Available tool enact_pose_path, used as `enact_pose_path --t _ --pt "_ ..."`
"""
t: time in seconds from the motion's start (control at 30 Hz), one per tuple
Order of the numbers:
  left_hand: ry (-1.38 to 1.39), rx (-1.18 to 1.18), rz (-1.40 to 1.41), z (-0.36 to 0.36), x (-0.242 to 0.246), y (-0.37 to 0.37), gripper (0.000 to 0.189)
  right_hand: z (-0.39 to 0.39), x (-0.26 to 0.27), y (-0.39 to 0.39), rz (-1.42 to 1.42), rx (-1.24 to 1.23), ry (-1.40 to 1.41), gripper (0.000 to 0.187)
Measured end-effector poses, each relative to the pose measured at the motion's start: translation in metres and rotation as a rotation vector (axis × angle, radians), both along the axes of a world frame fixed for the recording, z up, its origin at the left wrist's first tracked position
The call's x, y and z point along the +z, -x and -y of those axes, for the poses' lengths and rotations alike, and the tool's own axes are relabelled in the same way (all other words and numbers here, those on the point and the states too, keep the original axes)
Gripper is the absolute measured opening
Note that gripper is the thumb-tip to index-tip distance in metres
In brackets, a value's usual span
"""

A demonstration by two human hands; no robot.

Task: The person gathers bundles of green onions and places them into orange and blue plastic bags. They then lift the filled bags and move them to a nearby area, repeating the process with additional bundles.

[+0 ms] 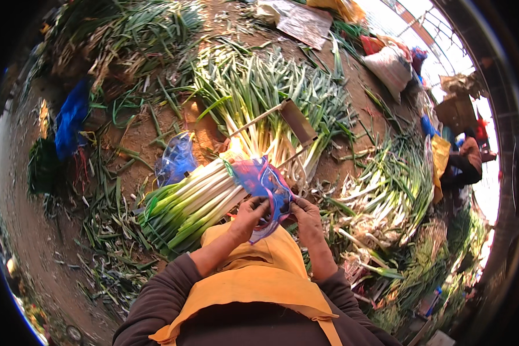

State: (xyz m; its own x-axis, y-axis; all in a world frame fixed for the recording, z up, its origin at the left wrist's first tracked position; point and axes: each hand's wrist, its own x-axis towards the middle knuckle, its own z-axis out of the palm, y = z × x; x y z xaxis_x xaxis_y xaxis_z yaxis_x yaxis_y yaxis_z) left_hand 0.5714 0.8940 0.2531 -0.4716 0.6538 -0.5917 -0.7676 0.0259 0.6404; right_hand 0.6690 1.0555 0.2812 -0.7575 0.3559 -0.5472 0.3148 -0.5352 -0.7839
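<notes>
Both my hands grip the edge of a blue and pink mesh bag. My left hand pinches its near left side, and my right hand pinches the right side by the hem. Left of the bag lies a tied bundle of leeks or large green onions, white shafts toward the bag and green tops toward the lower left. Part of the bag overlaps the bundle's white ends. A metal frame with a flat plate stands just beyond, its rods reaching toward the bundle.
A big heap of loose leeks spreads ahead on the dirt floor, with another pile to the right. Blue mesh bags lie at left. A stuffed white sack sits far right, near a seated person. Leaf scraps litter the ground.
</notes>
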Motion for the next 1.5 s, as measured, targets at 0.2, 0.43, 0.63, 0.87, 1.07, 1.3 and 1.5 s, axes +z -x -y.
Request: enact_pose_path --t 0.2,0.43,0.63,0.87,1.07,1.3,1.5 --pt "0.064 -0.265 0.026 -0.034 -0.050 -0.003 0.027 -0.017 -0.015 -0.023 0.053 0.050 -0.265 0.019" --pt "0.546 -0.765 -0.617 -0.014 -0.072 -0.009 0.045 -0.100 0.012 -0.038 0.097 -0.490 -0.106 0.015" --pt "-0.176 -0.435 -1.256 -0.074 -0.007 0.033 0.050 -0.065 0.017 -0.018 0.153 0.341 -0.121 0.017" --pt "0.428 -1.130 -1.429 -0.100 -0.106 0.111 0.010 -0.123 -0.038 -0.070 0.363 0.505 -0.919 0.038" --pt "1.026 -0.912 -1.540 -0.130 -0.187 0.207 0.024 -0.236 -0.227 -0.167 1.217 0.509 -1.109 0.028" --pt "0.029 0.072 -1.539 -0.273 -0.029 0.274 0.023 -0.353 -0.325 -0.187 0.755 -0.609 -0.165 0.023" --pt "0.705 -0.461 -1.080 -0.207 -0.147 0.323 0.017 -0.292 -0.369 -0.128 0.322 -0.671 0.214 0.027"
